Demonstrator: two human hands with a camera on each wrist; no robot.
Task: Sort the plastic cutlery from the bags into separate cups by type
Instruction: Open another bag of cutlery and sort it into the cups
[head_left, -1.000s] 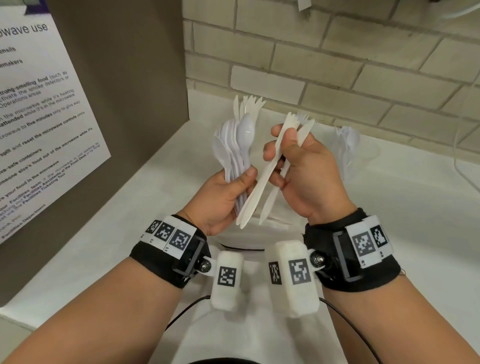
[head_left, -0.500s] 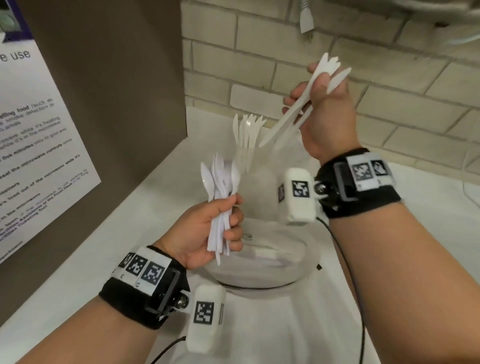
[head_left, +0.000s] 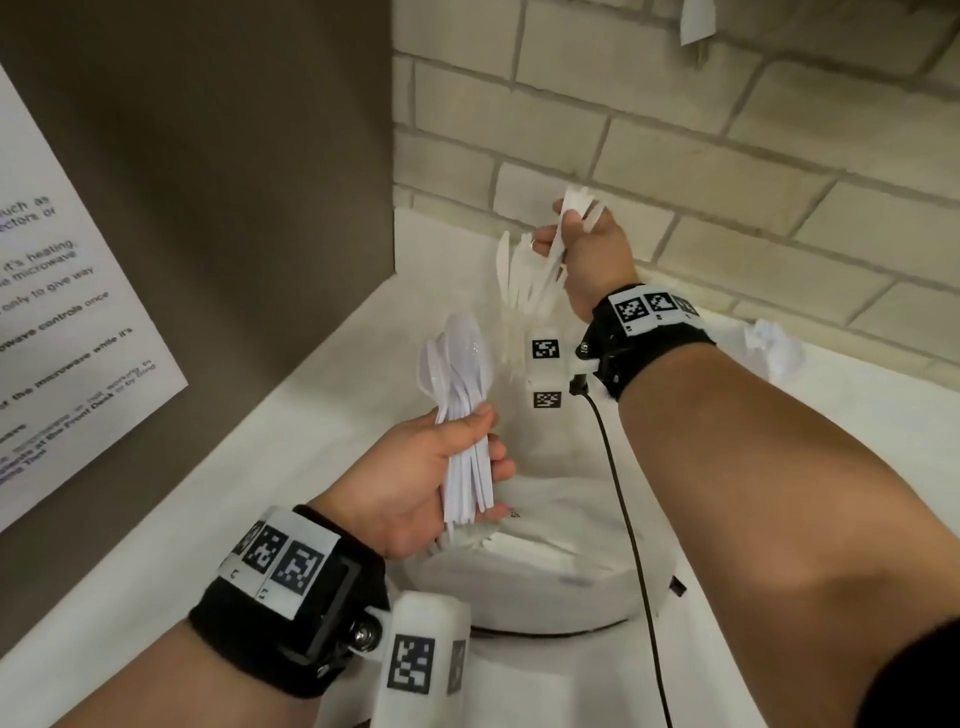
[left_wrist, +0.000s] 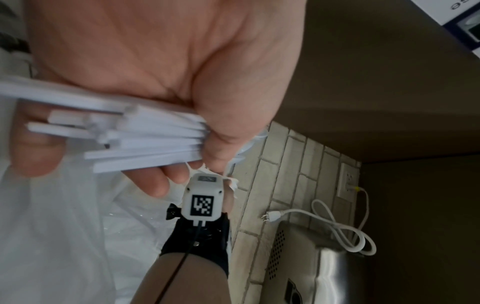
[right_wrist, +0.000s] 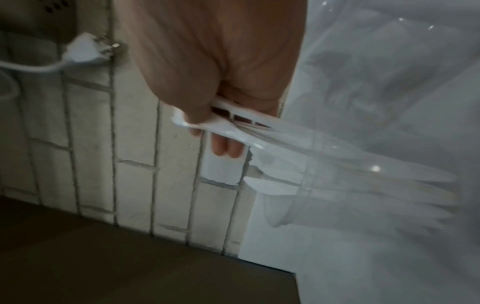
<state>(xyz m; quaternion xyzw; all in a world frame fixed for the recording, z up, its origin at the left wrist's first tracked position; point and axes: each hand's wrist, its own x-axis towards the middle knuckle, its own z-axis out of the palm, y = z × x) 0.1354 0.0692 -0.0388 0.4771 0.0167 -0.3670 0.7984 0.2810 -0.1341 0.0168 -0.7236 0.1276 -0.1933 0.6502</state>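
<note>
We are clutching spoons (head_left: 462, 410) upright in our left grip (head_left: 421, 483) above the bag (head_left: 545, 566) on the tabletop (head_left: 322, 395), pinching forks (head_left: 563, 239) in our right grip (head_left: 587, 254) over the clear cup (right_wrist: 363, 185)

Head cam looks down at counter corner; wrist cams sit close under palms, both catching brick wall (head_left: 675, 171)

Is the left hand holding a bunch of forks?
No, the left hand grips a bundle of spoons, their round bowls pointing up.
</note>
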